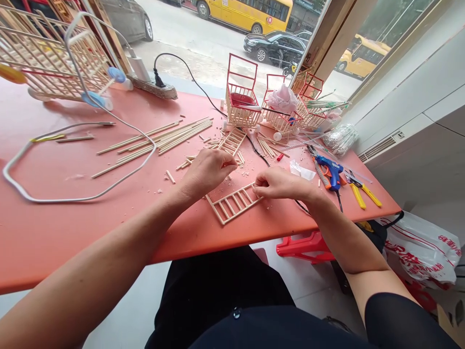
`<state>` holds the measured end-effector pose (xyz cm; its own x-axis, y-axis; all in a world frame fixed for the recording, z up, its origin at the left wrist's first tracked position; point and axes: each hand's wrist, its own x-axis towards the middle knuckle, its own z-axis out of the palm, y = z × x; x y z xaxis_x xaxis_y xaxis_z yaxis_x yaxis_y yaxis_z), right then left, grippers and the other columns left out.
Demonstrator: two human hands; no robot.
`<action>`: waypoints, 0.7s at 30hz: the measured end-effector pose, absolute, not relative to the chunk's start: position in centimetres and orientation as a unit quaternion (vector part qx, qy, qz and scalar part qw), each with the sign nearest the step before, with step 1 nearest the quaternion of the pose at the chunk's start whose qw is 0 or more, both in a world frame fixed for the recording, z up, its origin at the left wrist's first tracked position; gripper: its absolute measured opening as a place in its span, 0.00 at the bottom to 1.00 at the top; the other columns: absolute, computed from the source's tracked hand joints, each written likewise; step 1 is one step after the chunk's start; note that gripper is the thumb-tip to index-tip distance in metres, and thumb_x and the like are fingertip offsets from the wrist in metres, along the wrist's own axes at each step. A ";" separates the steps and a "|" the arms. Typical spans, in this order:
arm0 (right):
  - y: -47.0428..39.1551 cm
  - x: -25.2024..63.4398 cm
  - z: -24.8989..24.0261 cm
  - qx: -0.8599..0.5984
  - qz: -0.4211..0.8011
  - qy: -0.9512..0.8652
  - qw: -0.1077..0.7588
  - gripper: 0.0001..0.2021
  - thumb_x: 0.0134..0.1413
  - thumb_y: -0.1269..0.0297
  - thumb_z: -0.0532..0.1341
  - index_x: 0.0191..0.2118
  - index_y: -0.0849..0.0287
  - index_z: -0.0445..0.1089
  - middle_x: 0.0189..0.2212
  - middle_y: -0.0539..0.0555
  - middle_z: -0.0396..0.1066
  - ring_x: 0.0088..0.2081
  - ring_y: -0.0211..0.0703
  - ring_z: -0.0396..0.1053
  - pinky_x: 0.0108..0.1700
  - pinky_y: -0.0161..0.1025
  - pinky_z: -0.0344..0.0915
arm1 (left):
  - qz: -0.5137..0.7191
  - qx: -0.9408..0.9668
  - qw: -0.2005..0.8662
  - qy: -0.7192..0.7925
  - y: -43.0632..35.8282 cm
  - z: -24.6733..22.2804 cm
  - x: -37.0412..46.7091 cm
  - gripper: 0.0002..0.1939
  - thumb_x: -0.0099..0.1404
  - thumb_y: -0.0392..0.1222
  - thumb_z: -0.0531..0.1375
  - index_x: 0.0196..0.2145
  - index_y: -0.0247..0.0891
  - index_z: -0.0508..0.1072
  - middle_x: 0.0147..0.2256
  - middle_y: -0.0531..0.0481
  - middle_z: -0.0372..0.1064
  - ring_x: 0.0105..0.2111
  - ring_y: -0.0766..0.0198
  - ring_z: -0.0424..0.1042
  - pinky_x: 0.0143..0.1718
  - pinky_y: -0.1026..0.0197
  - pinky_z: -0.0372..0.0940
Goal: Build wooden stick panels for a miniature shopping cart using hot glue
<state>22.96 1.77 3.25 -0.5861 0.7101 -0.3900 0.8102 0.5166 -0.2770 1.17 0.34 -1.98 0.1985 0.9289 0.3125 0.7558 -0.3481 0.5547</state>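
A small ladder-like frame of pale wooden sticks (234, 204) lies near the table's front edge. My right hand (278, 184) pinches its right end, thumb and fingers closed together. Just above the frame's far side is my left hand (212, 169), fingertips pressed together; whatever they hold, if anything, is too small to make out. A second slatted stick frame (232, 141) lies beyond my left hand. Loose long sticks (185, 135) are spread to the left of it, and a short cut stick (170, 176) rests beside my left wrist.
Miniature stick carts with red trim (241, 104) stand at the back. A blue glue gun (329, 169) and yellow-handled pliers (363, 191) lie on the right. A white cable (119, 191) loops across the left, near a larger stick cart (69, 63). A black cord (257, 150) crosses the middle.
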 end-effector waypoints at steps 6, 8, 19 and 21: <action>1.8 22.7 3.1 0.435 -0.194 0.870 0.130 0.10 0.57 0.64 0.60 0.28 0.61 0.74 0.22 0.49 0.68 0.26 0.36 0.61 0.30 0.37 0.50 | 0.306 0.762 0.140 0.553 0.4 -2.0 1.0 0.12 0.64 0.42 0.61 0.33 0.39 0.85 0.29 0.46 0.81 0.31 0.56 0.77 0.41 0.58 0.66; 1.9 22.6 3.0 0.431 -0.194 0.871 0.135 0.11 0.58 0.63 0.60 0.28 0.61 0.74 0.21 0.49 0.68 0.25 0.36 0.60 0.30 0.37 0.50 | 0.306 0.762 0.140 0.553 0.4 -2.0 0.9 0.12 0.64 0.42 0.61 0.33 0.39 0.85 0.28 0.47 0.80 0.30 0.57 0.76 0.41 0.58 0.66; 2.0 22.7 2.5 0.418 -0.184 0.881 0.124 0.10 0.59 0.64 0.60 0.27 0.61 0.72 0.21 0.49 0.66 0.25 0.36 0.59 0.29 0.37 0.49 | 0.303 0.758 0.146 0.558 0.5 -2.1 0.9 0.12 0.63 0.43 0.60 0.32 0.39 0.85 0.25 0.48 0.78 0.29 0.57 0.74 0.40 0.56 0.65; 2.0 22.7 2.5 0.414 -0.184 0.883 0.123 0.11 0.59 0.64 0.60 0.27 0.61 0.72 0.21 0.49 0.66 0.26 0.36 0.59 0.29 0.37 0.49 | 0.307 0.758 0.143 0.557 0.5 -2.1 0.8 0.13 0.63 0.43 0.60 0.32 0.39 0.85 0.27 0.47 0.79 0.29 0.56 0.74 0.39 0.56 0.65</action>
